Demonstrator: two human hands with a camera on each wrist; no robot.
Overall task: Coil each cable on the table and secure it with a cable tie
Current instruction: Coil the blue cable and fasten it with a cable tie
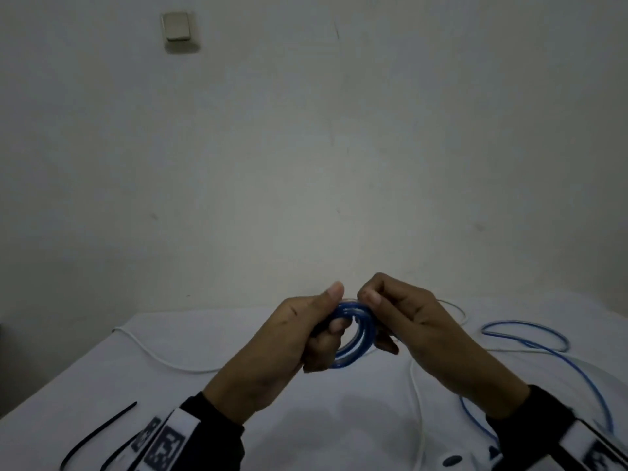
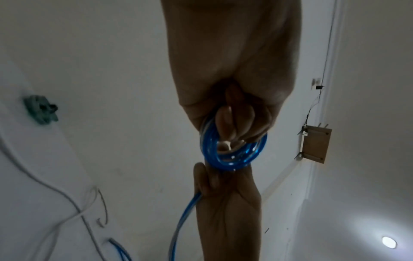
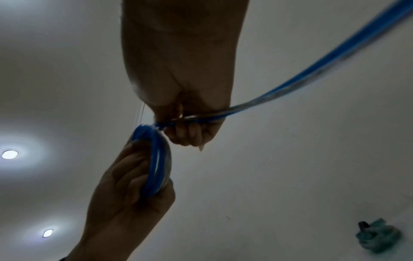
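The blue cable (image 1: 353, 329) is partly wound into a small coil of several turns, held in the air above the table (image 1: 210, 385) between the two hands, in front of the person's chest. The left hand (image 1: 306, 338) has its grip closed round the left side of the coil, thumb on top and fingers curled through the ring, so it holds the turns together. The right hand (image 1: 411, 321) is touching the right side of the coil and its grip is narrow, pinching the free strand just where it leaves the ring. From this pinch the loose part of the cable runs away to the right and down, over the table, where it lies in wide loops; so the remaining length lies on the right hand's side, and I judge that this hand is the one to bring the next turn round while the left only keeps the coil. The plane of the coil stands nearly upright, facing the person. A thin white cable (image 1: 163, 360) lies on the table, not yet coiled, and black cable ties (image 1: 102, 433) lie near the left sleeve. The wrist bands carry black and white square markers, but no writing or brand can be read anywhere.
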